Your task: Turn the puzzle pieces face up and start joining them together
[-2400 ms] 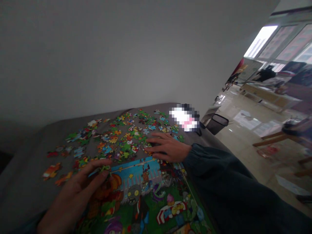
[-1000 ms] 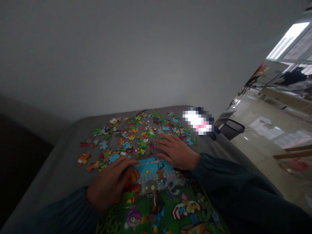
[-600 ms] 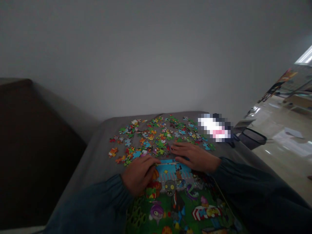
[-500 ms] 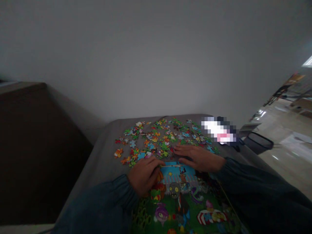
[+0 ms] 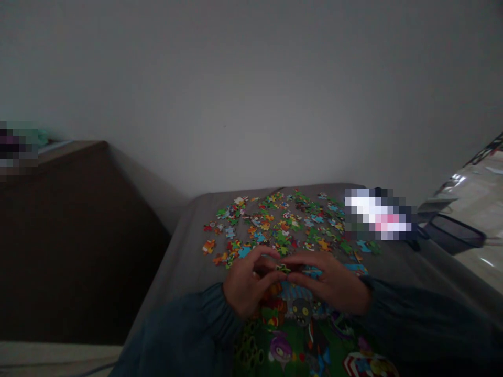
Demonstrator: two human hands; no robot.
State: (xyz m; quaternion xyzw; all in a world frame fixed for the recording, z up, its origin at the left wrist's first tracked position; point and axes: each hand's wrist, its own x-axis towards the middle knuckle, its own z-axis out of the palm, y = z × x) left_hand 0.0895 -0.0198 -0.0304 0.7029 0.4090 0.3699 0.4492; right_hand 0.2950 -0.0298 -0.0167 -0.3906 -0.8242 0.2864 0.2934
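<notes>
A small greenish puzzle piece (image 5: pixel 283 269) is pinched between the fingertips of my left hand (image 5: pixel 247 280) and my right hand (image 5: pixel 330 280), just above the far edge of the partly built cartoon puzzle (image 5: pixel 298 335). Both hands have their fingers curled toward each other over the puzzle's blue top strip. Many loose coloured pieces (image 5: pixel 283 225) lie scattered on the grey table (image 5: pixel 184 262) beyond my hands. Dark sleeves cover both my forearms.
A dark brown cabinet (image 5: pixel 74 235) stands left of the table against the pale wall. A pixelated object (image 5: pixel 379 220) lies at the table's far right corner. A black mesh bin (image 5: pixel 451 235) sits on the shiny floor to the right.
My hands lifted off the puzzle's top edge and came together, pinching one small piece between them. The camera swung left, bringing the brown cabinet into view.
</notes>
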